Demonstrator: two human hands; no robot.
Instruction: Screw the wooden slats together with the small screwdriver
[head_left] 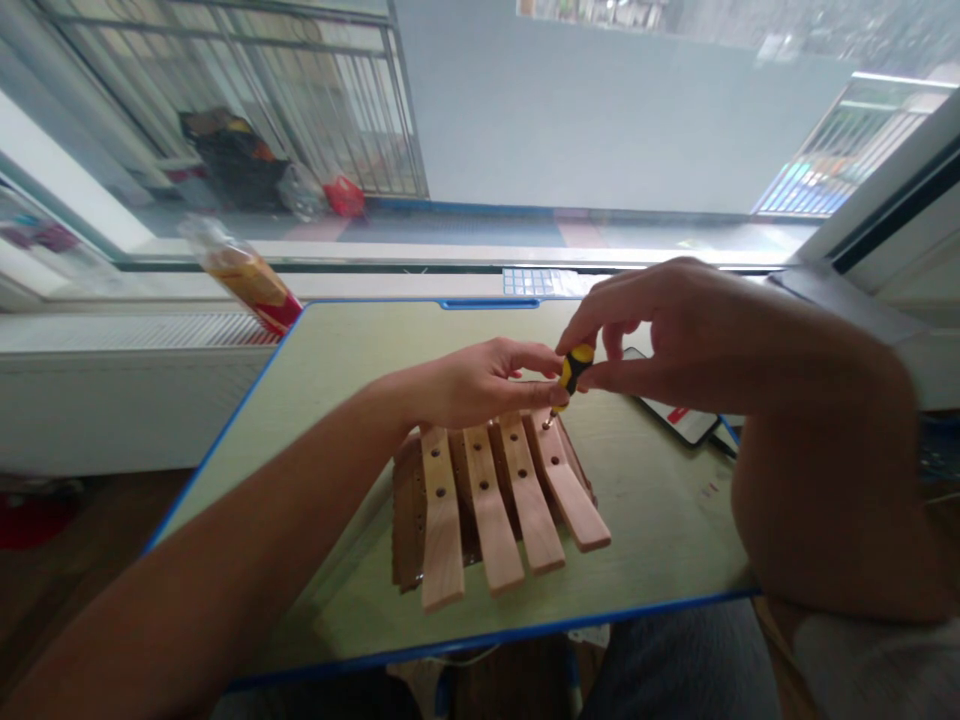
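A wooden piece made of several pale slats with drilled holes lies fanned out on the green desk. My left hand rests on the far ends of the slats, fingers curled and pressing them down. My right hand pinches the yellow-and-black handle of a small screwdriver with fingertips. The screwdriver's tip points down at the top of the rightmost slat.
A phone or tablet lies on the desk to the right, under my right forearm. A wrapped snack packet leans on the window sill at the back left. The desk has a blue edge; a window is directly behind it.
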